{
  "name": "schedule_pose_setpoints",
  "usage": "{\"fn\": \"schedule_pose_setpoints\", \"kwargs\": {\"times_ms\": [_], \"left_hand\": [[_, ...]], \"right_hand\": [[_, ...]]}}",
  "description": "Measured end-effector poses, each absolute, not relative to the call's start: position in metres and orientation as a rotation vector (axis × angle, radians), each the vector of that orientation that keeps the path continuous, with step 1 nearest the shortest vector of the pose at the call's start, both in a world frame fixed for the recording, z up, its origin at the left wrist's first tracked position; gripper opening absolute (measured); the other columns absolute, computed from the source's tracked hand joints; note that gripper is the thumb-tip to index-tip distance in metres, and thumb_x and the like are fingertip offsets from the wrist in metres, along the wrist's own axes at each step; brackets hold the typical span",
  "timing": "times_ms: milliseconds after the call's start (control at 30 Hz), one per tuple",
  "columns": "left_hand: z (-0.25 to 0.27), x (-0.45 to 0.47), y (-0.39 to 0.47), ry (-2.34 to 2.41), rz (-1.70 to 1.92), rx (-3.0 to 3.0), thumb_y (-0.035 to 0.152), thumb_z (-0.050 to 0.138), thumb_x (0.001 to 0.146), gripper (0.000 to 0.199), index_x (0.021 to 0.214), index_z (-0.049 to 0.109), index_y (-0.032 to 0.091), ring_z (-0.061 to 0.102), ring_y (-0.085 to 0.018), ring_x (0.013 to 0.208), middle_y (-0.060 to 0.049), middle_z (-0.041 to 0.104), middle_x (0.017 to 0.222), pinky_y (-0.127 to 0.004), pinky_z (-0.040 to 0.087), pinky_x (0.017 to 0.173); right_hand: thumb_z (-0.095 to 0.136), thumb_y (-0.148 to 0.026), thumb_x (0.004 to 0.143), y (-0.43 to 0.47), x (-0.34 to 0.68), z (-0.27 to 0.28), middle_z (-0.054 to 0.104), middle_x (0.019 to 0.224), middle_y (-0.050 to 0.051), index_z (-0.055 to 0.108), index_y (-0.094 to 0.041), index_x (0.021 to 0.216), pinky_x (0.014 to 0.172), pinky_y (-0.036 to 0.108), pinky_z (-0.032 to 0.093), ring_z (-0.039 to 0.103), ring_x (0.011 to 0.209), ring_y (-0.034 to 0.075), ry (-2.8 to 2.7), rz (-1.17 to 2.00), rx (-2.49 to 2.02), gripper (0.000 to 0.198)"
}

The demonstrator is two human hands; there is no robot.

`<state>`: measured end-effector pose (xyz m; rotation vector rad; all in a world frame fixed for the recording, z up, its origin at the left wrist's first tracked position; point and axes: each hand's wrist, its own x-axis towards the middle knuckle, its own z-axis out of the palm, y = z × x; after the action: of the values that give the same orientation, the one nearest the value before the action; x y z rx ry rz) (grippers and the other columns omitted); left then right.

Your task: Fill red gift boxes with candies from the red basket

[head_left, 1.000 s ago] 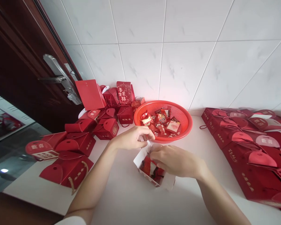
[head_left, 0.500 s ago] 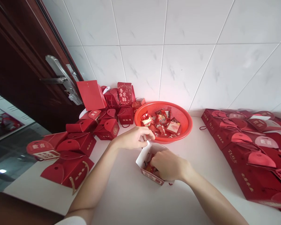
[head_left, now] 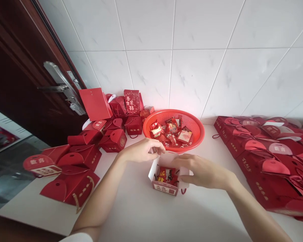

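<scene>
An open small cardboard box (head_left: 164, 188) stands upright on the white tabletop, its white-lined flaps raised. Inside it lie wrapped sweets (head_left: 164, 174) in red and gold. My left hand (head_left: 143, 150) has curled fingers at the back left edge of the box and seems to grip the flap there lightly. Over the right side of the box is my right hand (head_left: 207, 172), its fingers stretched out, thumb apart and nothing held. Just behind the box, an orange-red plastic basket (head_left: 199, 136) holds more wrapped sweets and a pale square packet (head_left: 184, 136).
Several red gift boxes (head_left: 72, 185) are grouped on the left, some stacked against the wall. Rows of closed red boxes (head_left: 257, 168) fill the right side. A dark door with a metal handle (head_left: 60, 87) is at the far left; a tiled wall runs behind.
My right hand has come up out of the box and moved right, its fingers opening, so the sweets inside show. The box has turned slightly. My left hand stays at its back edge.
</scene>
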<state>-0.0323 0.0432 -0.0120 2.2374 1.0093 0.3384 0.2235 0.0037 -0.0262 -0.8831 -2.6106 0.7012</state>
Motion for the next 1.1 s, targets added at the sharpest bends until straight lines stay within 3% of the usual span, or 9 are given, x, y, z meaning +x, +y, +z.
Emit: {"fn": "schedule_pose_setpoints", "kwargs": {"times_ms": [167, 267, 367, 500, 600, 733, 867, 967, 1100], "left_hand": [[-0.011, -0.028, 0.039, 0.922, 0.278, 2.225, 0.028, 0.064, 0.089, 0.019, 0.103, 0.072, 0.018, 0.068, -0.017, 0.093, -0.005, 0.073, 0.106, -0.024, 0.051, 0.078], [-0.011, -0.026, 0.037, 0.882, 0.259, 2.226, 0.032, 0.068, 0.088, 0.028, 0.113, 0.071, 0.019, 0.068, -0.02, 0.1, -0.007, 0.072, 0.113, -0.026, 0.052, 0.081], [-0.013, -0.024, 0.036, 0.864, 0.201, 2.24, 0.032, 0.072, 0.084, 0.044, 0.127, 0.067, 0.023, 0.065, -0.024, 0.115, -0.009, 0.066, 0.132, -0.027, 0.053, 0.085], [-0.017, -0.021, 0.035, 0.811, 0.108, 2.251, 0.025, 0.076, 0.078, 0.058, 0.134, 0.064, 0.029, 0.05, -0.03, 0.138, -0.008, 0.05, 0.153, -0.029, 0.053, 0.091], [-0.018, -0.02, 0.035, 0.782, 0.12, 2.223, 0.023, 0.073, 0.08, 0.053, 0.131, 0.066, 0.03, 0.053, -0.03, 0.135, -0.007, 0.047, 0.156, -0.031, 0.054, 0.092], [-0.018, -0.022, 0.034, 0.843, 0.142, 2.101, 0.024, 0.065, 0.085, 0.04, 0.125, 0.069, 0.026, 0.071, -0.021, 0.101, -0.01, 0.062, 0.139, -0.026, 0.056, 0.077], [-0.016, -0.023, 0.031, 1.022, 0.194, 2.18, 0.031, 0.061, 0.087, 0.029, 0.113, 0.071, 0.024, 0.07, -0.018, 0.094, -0.006, 0.069, 0.119, -0.026, 0.052, 0.079], [-0.015, -0.02, 0.03, 1.253, 0.166, 2.265, 0.035, 0.058, 0.088, 0.019, 0.094, 0.07, 0.021, 0.068, -0.02, 0.087, -0.004, 0.072, 0.099, -0.028, 0.048, 0.074], [-0.019, -0.01, 0.028, 1.533, 0.091, 2.279, 0.043, 0.061, 0.085, 0.025, 0.072, 0.055, 0.021, 0.064, -0.022, 0.078, -0.003, 0.07, 0.08, -0.03, 0.039, 0.063]], "right_hand": [[0.075, -0.043, 0.085, -0.002, 0.251, -0.046, 0.057, 0.145, 0.013, 0.055, -0.026, 0.142, 0.105, 0.048, 0.05, 0.056, 0.132, 0.032, -2.412, 0.827, -0.866, 0.063], [0.071, -0.04, 0.088, -0.008, 0.254, -0.068, 0.051, 0.151, 0.013, 0.053, -0.028, 0.141, 0.111, 0.051, 0.045, 0.049, 0.139, 0.031, -2.142, 0.914, -0.777, 0.057], [0.073, -0.039, 0.087, -0.013, 0.245, -0.089, 0.054, 0.144, 0.012, 0.055, -0.029, 0.133, 0.107, 0.047, 0.051, 0.053, 0.134, 0.028, -1.784, 0.937, -0.854, 0.051], [0.074, -0.045, 0.085, -0.019, 0.224, -0.105, 0.066, 0.108, 0.007, 0.063, -0.025, 0.11, 0.09, 0.04, 0.059, 0.066, 0.103, 0.023, -1.573, 0.756, -0.984, 0.034], [0.06, -0.045, 0.096, -0.022, 0.213, -0.111, 0.066, 0.114, 0.011, 0.07, -0.023, 0.096, 0.093, 0.041, 0.056, 0.065, 0.106, 0.024, -1.721, 0.667, -0.997, 0.024], [0.046, -0.04, 0.103, -0.028, 0.208, -0.119, 0.059, 0.135, 0.012, 0.075, -0.025, 0.106, 0.102, 0.045, 0.05, 0.059, 0.122, 0.026, -1.858, 0.603, -1.004, 0.032], [0.041, -0.039, 0.105, -0.033, 0.209, -0.127, 0.056, 0.139, 0.011, 0.074, -0.026, 0.111, 0.1, 0.043, 0.051, 0.057, 0.123, 0.026, -1.872, 0.587, -1.035, 0.036], [0.039, -0.039, 0.105, -0.034, 0.209, -0.129, 0.056, 0.139, 0.012, 0.074, -0.025, 0.112, 0.099, 0.042, 0.052, 0.058, 0.12, 0.025, -1.871, 0.566, -1.041, 0.038], [0.037, -0.039, 0.106, -0.035, 0.208, -0.129, 0.055, 0.139, 0.013, 0.073, -0.024, 0.111, 0.1, 0.042, 0.051, 0.058, 0.119, 0.025, -1.869, 0.571, -1.053, 0.039]]}}
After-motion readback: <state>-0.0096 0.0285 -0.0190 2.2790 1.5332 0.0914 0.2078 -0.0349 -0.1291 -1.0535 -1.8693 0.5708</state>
